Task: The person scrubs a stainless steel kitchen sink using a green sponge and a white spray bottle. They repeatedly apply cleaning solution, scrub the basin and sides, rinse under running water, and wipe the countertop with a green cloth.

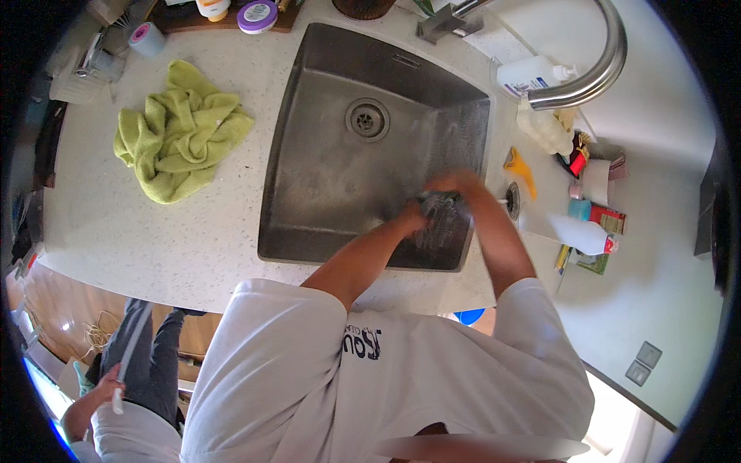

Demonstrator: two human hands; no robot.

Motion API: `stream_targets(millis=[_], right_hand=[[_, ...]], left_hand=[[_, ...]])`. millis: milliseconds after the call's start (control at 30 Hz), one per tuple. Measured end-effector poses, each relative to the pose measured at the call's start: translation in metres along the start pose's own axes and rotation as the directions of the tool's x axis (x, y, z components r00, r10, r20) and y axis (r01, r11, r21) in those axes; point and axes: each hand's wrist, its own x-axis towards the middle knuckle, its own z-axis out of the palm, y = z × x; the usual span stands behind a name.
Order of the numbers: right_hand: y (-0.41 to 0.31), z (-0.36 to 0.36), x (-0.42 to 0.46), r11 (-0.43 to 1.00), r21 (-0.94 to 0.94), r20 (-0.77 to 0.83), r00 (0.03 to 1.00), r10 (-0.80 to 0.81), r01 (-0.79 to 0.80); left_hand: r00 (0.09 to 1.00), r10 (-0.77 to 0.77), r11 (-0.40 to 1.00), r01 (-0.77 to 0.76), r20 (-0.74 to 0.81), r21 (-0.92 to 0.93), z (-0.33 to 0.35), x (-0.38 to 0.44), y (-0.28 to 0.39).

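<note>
Both hands are inside a dark metal sink, close to its front right corner, and both are blurred. Between them is a small dark grey item, perhaps a cloth or scrubbing pad; the blur hides its exact kind. My left hand grips its left side. From above and to the right, my right hand closes over its far side. Wet, whitish streaks mark the sink wall just below the hands. A round drain lies farther back in the basin.
A crumpled green towel lies on the counter left of the sink. A curved metal faucet arches over the back right, near a soap bottle. Right of the sink are an orange scraper-like tool and a white bottle. Another person stands behind, holding a pale tube.
</note>
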Motion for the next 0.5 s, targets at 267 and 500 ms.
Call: stream_targets(millis=[267, 500], right_hand=[[-0.035, 0.012, -0.004, 0.970, -0.029, -0.237, 0.945, 0.226, -0.240], [-0.003, -0.001, -0.008, 0.992, -0.118, -0.117, 0.993, 0.017, -0.031]], left_hand=[[0.986, -0.019, 0.996, 0.005, 0.164, 0.086, -0.001, 0.025, -0.015], [0.998, -0.063, 0.997, 0.064, -0.030, 0.048, 0.010, 0.021, -0.015]])
